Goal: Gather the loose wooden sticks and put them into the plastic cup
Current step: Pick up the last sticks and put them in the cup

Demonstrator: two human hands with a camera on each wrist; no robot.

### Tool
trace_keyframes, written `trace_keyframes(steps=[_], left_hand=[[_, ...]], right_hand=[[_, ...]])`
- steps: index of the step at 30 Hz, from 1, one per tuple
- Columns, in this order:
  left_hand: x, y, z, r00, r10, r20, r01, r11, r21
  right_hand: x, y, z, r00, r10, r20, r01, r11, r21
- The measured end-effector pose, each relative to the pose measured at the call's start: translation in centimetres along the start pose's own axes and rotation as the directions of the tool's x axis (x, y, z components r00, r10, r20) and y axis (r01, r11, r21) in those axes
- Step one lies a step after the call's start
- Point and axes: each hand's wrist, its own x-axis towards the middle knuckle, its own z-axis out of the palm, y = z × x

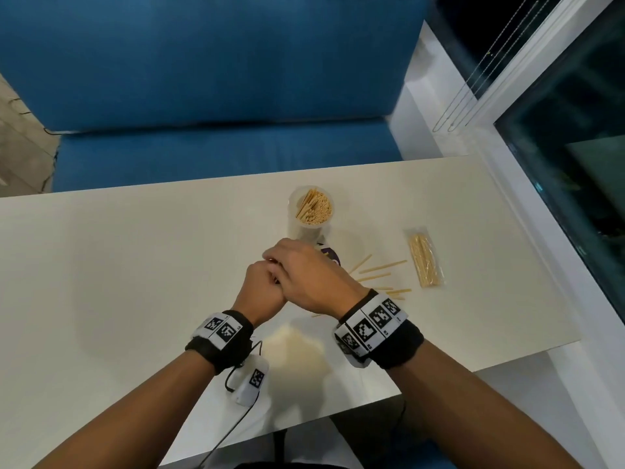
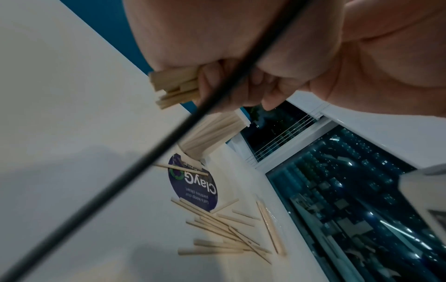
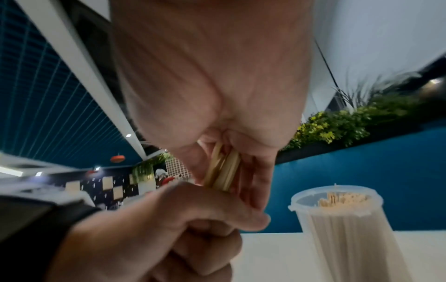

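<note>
Both hands meet above the middle of the white table (image 1: 135,265). My left hand (image 1: 262,292) is a fist round a bundle of wooden sticks (image 2: 173,87), whose ends poke out below the fingers. My right hand (image 1: 304,275) lies over it and pinches the top of the same bundle (image 3: 223,169) between thumb and fingers. Just behind the hands stands the clear plastic cup (image 1: 306,231), upright and nearly full of sticks (image 3: 350,238). Several loose sticks (image 1: 378,275) lie scattered on the table right of the hands (image 2: 224,229).
A sealed clear packet of sticks (image 1: 425,260) lies further right. A round purple sticker (image 2: 193,185) is on the table beside the cup. A white module with a black cable (image 1: 252,384) rests near the front edge. A blue sofa (image 1: 203,79) stands behind, a window frame (image 1: 541,164) at right.
</note>
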Motion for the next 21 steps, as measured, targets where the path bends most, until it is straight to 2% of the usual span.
trace_keyframes(steps=[3, 4, 6, 8, 14, 18, 21], left_hand=[[1.2, 0.8, -0.3, 1.0, 0.007, 0.003, -0.007, 0.999, 0.042], [1.8, 1.2, -0.5, 1.0, 0.013, 0.012, -0.014, 0.998, 0.053], [2.9, 2.6, -0.8, 1.0, 0.011, -0.011, -0.011, 1.0, 0.008], [4.0, 4.0, -1.0, 0.999, 0.038, -0.03, -0.038, 0.999, -0.017], [7.5, 7.2, -1.4, 0.977, 0.203, -0.063, -0.202, 0.979, 0.035], [9.4, 7.4, -2.1, 0.959, 0.256, -0.121, -0.249, 0.966, 0.072], [9.8, 7.6, -2.1, 0.95, 0.284, -0.133, -0.269, 0.956, 0.116]], right_hand=[[0.4, 0.5, -1.4, 0.995, -0.02, -0.102, 0.022, 1.0, 0.02], [0.6, 0.7, -2.0, 0.99, 0.012, -0.143, -0.004, 0.999, 0.054], [1.2, 0.9, -3.5, 0.973, 0.16, -0.163, -0.134, 0.978, 0.16], [1.8, 1.1, -5.3, 0.955, 0.267, -0.13, -0.229, 0.94, 0.251], [4.1, 2.5, -11.1, 0.948, 0.27, -0.169, -0.241, 0.955, 0.174], [4.4, 4.1, -14.0, 0.918, 0.321, -0.233, -0.26, 0.93, 0.26], [4.6, 4.7, -14.3, 0.924, 0.323, -0.205, -0.257, 0.921, 0.293]])
